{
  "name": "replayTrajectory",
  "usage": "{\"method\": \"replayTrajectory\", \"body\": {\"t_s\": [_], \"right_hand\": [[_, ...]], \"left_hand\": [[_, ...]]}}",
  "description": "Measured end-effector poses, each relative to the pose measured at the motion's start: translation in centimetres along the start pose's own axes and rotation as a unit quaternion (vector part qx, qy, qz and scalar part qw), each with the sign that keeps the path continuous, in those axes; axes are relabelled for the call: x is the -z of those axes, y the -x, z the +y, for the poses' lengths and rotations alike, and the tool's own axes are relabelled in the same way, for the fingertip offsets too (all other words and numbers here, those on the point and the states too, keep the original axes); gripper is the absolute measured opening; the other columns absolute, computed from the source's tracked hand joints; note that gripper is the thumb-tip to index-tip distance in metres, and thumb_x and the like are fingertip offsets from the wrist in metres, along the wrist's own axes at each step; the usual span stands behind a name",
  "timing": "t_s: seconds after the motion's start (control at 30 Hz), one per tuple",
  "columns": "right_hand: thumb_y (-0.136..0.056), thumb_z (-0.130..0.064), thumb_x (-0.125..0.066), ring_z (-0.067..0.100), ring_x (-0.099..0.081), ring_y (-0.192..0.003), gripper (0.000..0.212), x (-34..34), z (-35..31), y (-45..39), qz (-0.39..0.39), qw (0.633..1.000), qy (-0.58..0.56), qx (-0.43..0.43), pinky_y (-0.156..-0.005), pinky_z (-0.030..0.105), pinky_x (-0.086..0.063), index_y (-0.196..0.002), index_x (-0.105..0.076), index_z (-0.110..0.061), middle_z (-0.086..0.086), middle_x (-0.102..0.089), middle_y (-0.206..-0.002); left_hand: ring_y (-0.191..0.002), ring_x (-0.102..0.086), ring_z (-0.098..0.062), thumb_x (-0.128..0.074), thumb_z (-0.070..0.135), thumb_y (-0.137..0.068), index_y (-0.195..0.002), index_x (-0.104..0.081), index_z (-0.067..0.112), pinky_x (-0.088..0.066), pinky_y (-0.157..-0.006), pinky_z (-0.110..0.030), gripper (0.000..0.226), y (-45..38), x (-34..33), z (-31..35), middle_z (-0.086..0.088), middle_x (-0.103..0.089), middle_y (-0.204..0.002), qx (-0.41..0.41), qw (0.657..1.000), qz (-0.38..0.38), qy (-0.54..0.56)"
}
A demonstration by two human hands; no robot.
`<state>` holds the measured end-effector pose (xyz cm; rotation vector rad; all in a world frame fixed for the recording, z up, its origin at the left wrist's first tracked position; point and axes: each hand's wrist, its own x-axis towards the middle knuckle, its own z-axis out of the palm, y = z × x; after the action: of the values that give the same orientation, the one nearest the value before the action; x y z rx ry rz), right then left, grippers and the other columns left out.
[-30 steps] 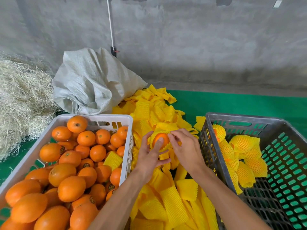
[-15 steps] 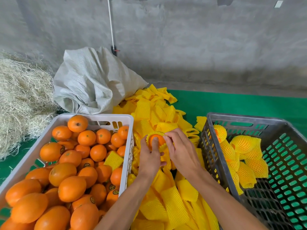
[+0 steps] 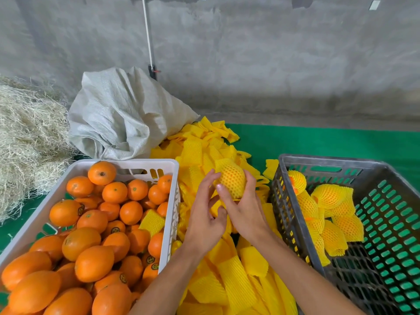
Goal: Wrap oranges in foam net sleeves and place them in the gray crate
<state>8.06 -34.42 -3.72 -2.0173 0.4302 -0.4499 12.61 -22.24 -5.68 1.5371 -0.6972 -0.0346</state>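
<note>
My right hand [image 3: 244, 212] curls round the wrapped orange [image 3: 231, 181], thumb on its near left side and fingers on the right. My left hand [image 3: 205, 214] is loose and spread, its fingertips touching the orange's left side without gripping. The orange is held above the pile of yellow sleeves [image 3: 227, 285], between the white crate [image 3: 169, 226] of bare oranges [image 3: 91, 260] and the gray crate [image 3: 341, 165]. Yellow netting covers it fully, orange skin showing only through the mesh holes, with spare netting bunched at the top. Its underside is hidden by my palm. Several wrapped oranges [image 3: 329, 196] already lie in the gray crate, partly hidden behind its wall.
</note>
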Motion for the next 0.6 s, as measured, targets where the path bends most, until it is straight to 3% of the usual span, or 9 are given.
{"method": "replayTrajectory", "body": {"t_s": [0.1,0.2,0.3,0.4,0.5,0.6], "right_hand": [[-0.095,-0.063,-0.057,0.006,-0.04,-0.133,0.08,1.9,-0.3,-0.8,0.12,0.989,0.052,0.075,-0.101,0.03,-0.045,-0.156,-0.016,-0.032,-0.006,-0.034,-0.153],[-0.097,-0.05,-0.065,0.019,-0.046,-0.128,0.075,5.3,-0.6,-2.3,0.255,0.948,0.144,0.126,-0.089,0.03,-0.047,-0.154,-0.022,-0.026,0.0,-0.035,-0.146],[-0.093,-0.034,-0.073,0.033,-0.049,-0.129,0.073,9.8,0.9,-3.2,0.339,0.896,0.267,0.104,-0.098,0.042,-0.051,-0.15,-0.032,-0.016,0.013,-0.04,-0.144],[-0.091,-0.028,-0.075,0.04,-0.048,-0.126,0.073,12.6,3.5,-2.9,0.32,0.881,0.349,-0.02,-0.099,0.05,-0.049,-0.149,-0.034,-0.01,0.02,-0.044,-0.137],[-0.094,-0.037,-0.071,0.041,-0.045,-0.132,0.077,13.8,6.1,-2.4,0.21,0.876,0.402,-0.163,-0.104,0.049,-0.045,-0.152,-0.027,-0.013,0.02,-0.042,-0.143],[-0.096,-0.042,-0.067,0.042,-0.041,-0.137,0.079,14.2,7.4,-2.3,0.135,0.866,0.425,-0.225,-0.109,0.049,-0.042,-0.155,-0.022,-0.014,0.018,-0.039,-0.152]], "left_hand": [[-0.148,-0.04,-0.011,-0.053,0.001,-0.091,-0.16,-0.027,0.036,-0.048,-0.109,-0.028,0.081,0.3,-0.6,0.3,0.017,-0.029,-0.166,-0.013,0.997,-0.073,-0.031],[-0.141,-0.046,-0.007,-0.056,0.017,-0.099,-0.158,-0.024,0.043,-0.051,-0.099,-0.02,0.072,0.8,-1.2,0.3,0.019,-0.037,-0.158,-0.011,0.993,-0.075,-0.089],[-0.127,-0.055,-0.006,-0.062,0.023,-0.1,-0.154,-0.02,0.05,-0.057,-0.079,-0.018,0.074,1.4,-1.4,0.0,0.017,-0.046,-0.145,0.038,0.991,-0.076,-0.103],[-0.118,-0.06,-0.009,-0.064,0.027,-0.1,-0.153,-0.018,0.052,-0.057,-0.072,-0.018,0.075,1.5,-1.4,-0.2,0.015,-0.048,-0.143,0.066,0.989,-0.079,-0.107],[-0.122,-0.058,-0.008,-0.062,0.028,-0.101,-0.153,-0.019,0.047,-0.056,-0.078,-0.014,0.07,1.5,-1.6,-0.4,0.014,-0.042,-0.146,0.059,0.985,-0.085,-0.137],[-0.127,-0.05,0.001,-0.06,0.025,-0.101,-0.149,-0.021,0.049,-0.054,-0.082,-0.011,0.066,1.4,-1.5,-0.8,0.018,-0.029,-0.153,0.018,0.978,-0.099,-0.185]]}}
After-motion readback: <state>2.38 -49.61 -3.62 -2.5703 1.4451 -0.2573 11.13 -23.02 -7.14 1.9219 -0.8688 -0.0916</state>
